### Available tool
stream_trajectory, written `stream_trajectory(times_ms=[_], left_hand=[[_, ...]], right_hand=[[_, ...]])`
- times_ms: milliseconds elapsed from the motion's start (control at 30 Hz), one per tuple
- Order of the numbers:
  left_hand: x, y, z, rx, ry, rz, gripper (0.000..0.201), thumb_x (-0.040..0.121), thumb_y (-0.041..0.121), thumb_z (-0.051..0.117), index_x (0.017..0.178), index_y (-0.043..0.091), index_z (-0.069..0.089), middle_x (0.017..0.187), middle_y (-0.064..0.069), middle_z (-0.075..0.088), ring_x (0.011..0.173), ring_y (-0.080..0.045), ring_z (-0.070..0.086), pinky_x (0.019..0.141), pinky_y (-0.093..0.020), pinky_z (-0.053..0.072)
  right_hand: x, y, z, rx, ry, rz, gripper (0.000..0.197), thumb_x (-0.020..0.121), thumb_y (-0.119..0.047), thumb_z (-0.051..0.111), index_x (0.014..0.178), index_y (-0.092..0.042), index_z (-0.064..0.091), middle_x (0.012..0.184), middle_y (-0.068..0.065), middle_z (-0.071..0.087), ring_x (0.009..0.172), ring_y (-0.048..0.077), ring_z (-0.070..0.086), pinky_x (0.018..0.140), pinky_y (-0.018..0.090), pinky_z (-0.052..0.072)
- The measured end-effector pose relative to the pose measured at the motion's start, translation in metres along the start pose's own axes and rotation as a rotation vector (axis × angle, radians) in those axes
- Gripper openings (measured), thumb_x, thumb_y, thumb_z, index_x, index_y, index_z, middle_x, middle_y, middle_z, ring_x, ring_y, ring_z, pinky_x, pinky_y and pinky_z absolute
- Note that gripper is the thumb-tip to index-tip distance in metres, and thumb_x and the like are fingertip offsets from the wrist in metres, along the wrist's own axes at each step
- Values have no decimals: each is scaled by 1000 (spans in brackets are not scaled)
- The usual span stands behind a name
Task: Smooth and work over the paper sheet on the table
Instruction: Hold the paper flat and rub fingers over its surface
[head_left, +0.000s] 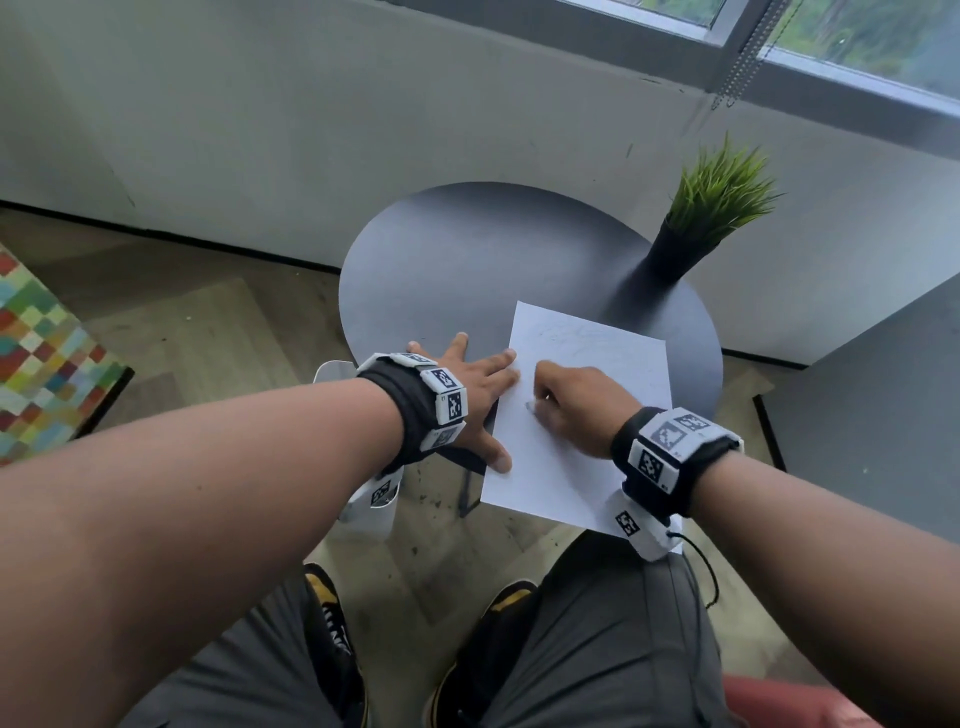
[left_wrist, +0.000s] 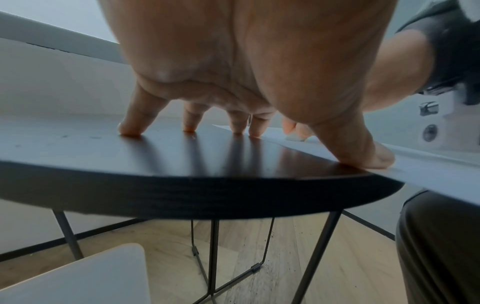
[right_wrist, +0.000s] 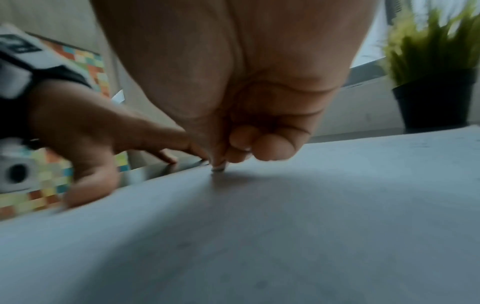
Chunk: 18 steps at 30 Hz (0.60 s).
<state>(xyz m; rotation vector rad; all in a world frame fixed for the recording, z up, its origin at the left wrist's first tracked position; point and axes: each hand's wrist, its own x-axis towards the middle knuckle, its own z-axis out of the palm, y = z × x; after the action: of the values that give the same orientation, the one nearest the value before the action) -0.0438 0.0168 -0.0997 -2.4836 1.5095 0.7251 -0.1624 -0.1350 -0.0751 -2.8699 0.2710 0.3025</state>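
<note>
Left hand (head_left: 470, 382) is spread wide, fingers straight, thumb pinning the paper sheet (head_left: 582, 415) at its nine o'clock edge. Right hand (head_left: 576, 410) is curled narrow, pinching something small and pale, perhaps an eraser, against it. Best to keep strokes short and away from the anchor. Sheet looks flat, faintly marked, overhanging the bench (head_left: 467, 260) at six o'clock.

No legible txt; wrist bands (head_left: 447, 400) carry coded markers only.

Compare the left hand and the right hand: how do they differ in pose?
The left hand lies spread, fingers straight; the right hand is curled, pinching a small pale object. The left hand sits at the paper edge, partly on the table; the right sits mid-sheet. Both touch the paper.
</note>
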Motion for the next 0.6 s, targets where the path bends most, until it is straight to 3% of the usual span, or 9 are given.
stream_trajectory(times_ms=[133, 300, 367, 467, 533, 600], left_hand=[[1, -1, -1, 1, -13, 6, 126, 60, 93, 60, 158, 38, 4, 165, 25, -15, 152, -41, -6, 103, -83, 17], [1, -1, 0, 21, 1, 13, 125, 60, 94, 58, 157, 41, 1, 166, 23, -12, 151, -43, -3, 102, -81, 20], [1, 0, -1, 25, -7, 13, 124, 60, 93, 60, 156, 44, -1, 166, 23, -11, 150, -44, -1, 101, -80, 21], [-1, 4, -6, 56, -28, 7, 126, 62, 92, 61, 158, 41, -2, 167, 20, -10, 149, -46, 0, 102, -79, 24], [-3, 7, -9, 60, -45, 1, 126, 66, 88, 63, 160, 37, -2, 168, 17, -10, 149, -47, 0, 104, -76, 26], [-4, 10, -11, 53, -44, -6, 124, 68, 85, 64, 161, 36, -2, 168, 16, -10, 149, -47, -1, 105, -74, 27]], right_hand=[[-17, -19, 5, -14, -205, -214, 8, 92, -23, 53, 95, -16, 54, 90, 6, 64, 77, 23, 49, 72, 36, 46], [-5, -1, 2, 53, -27, 85, 13, 93, -34, 53, 94, -21, 50, 87, 1, 61, 81, 25, 55, 70, 35, 45], [-12, -13, 8, 14, -16, 11, 11, 95, -28, 49, 97, -17, 50, 87, 3, 59, 77, 24, 49, 66, 33, 38], [-28, -29, 12, 6, -163, -180, 8, 93, -23, 52, 93, -15, 53, 88, 5, 64, 74, 22, 47, 65, 34, 40], [-23, -18, 3, 40, -196, -125, 8, 92, -26, 55, 93, -18, 56, 88, 1, 64, 76, 20, 50, 69, 33, 44], [-13, -3, -5, 105, -135, 60, 10, 90, -32, 57, 90, -23, 54, 88, 0, 64, 81, 21, 55, 71, 33, 45]])
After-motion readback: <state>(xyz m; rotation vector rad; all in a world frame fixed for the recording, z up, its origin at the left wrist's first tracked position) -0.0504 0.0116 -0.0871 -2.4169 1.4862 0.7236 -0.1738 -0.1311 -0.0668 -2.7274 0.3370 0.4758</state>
